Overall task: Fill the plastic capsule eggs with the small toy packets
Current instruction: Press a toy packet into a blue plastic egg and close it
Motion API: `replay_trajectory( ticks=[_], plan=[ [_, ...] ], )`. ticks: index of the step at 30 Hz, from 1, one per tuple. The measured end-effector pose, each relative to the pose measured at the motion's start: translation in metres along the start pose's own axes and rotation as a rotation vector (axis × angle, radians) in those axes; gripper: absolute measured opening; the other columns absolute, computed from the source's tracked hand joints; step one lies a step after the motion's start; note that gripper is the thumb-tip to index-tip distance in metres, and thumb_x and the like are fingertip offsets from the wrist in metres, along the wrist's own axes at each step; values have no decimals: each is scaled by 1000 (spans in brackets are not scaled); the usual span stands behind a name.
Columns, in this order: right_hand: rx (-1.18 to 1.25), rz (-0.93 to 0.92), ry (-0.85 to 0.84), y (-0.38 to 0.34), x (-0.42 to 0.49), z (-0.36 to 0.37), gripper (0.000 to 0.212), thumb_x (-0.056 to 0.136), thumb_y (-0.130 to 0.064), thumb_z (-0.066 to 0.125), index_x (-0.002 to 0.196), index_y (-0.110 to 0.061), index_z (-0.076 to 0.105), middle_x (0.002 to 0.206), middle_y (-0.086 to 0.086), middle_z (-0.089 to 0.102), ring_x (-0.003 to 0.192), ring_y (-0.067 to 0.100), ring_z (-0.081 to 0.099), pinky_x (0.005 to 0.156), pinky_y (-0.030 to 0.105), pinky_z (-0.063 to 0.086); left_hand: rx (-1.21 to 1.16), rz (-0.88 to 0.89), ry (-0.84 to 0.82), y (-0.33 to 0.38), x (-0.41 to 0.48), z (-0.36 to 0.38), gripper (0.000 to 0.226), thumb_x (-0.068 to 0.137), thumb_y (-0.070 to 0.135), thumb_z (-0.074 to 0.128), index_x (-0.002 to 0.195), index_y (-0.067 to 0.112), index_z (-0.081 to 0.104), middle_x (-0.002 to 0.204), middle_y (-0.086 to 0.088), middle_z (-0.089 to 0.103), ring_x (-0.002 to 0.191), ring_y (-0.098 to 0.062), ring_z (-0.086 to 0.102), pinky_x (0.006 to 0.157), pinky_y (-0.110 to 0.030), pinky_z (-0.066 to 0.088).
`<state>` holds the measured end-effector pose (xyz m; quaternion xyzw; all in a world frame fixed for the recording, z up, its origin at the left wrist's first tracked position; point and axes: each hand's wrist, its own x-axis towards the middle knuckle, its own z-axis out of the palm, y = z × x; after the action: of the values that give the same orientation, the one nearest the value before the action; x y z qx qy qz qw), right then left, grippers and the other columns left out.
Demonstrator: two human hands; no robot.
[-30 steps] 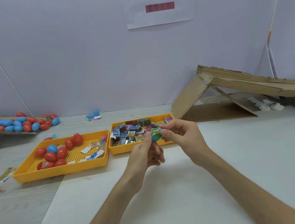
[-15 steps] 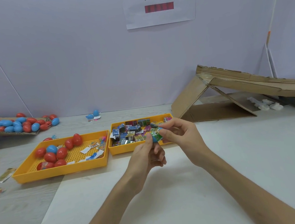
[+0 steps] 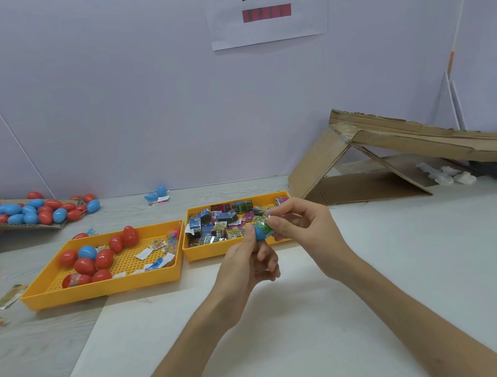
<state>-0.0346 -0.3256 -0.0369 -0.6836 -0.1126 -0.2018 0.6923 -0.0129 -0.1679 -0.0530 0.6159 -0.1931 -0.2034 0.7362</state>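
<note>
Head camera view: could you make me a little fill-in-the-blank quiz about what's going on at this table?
1. The left hand holds a capsule egg whose colour is ____.
2. The right hand pinches a toy packet that is mostly ____.
3. Most eggs in the left tray are ____.
4. The right tray holds a pile of small toy ____.
Missing words: blue; green; red; packets.
</note>
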Motion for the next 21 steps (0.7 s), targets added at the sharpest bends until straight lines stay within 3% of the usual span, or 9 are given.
replay_trajectory(
  ticks=[6, 11, 16, 21],
  plan=[
    [-95, -40, 0, 0, 0, -4, 13, 77, -25, 84, 88, -24, 76, 84, 1, 75, 74, 22, 72, 73, 40, 61, 57, 36, 40, -1, 0, 0, 56, 92, 60, 39, 58, 15, 42, 59, -6, 52, 55, -20, 54, 63, -30, 46],
    [-30, -4, -29, 1, 0, -1, 12, 80, -19, 82, 89, -23, 75, 91, 4, 75, 83, 25, 75, 72, 34, 61, 142, 54, 101, -2, 3, -2, 59, 86, 68, 38, 47, 24, 46, 58, -5, 57, 56, -20, 57, 61, -29, 48],
    [-82, -26, -49, 3, 0, -1, 12, 83, -17, 80, 94, -21, 75, 95, 3, 75, 90, 24, 73, 83, 48, 60, 263, 90, 124, -6, 5, -3, 61, 89, 71, 39, 49, 26, 47, 61, -5, 62, 60, -19, 60, 62, -30, 48],
    [-6, 18, -71, 3, 0, -1, 7, 90, -12, 73, 96, -15, 75, 96, 9, 77, 93, 25, 74, 81, 41, 61, 260, 117, 123, -6, 4, -4, 65, 92, 66, 38, 59, 12, 52, 58, -6, 59, 59, -19, 58, 62, -30, 48]
  ],
)
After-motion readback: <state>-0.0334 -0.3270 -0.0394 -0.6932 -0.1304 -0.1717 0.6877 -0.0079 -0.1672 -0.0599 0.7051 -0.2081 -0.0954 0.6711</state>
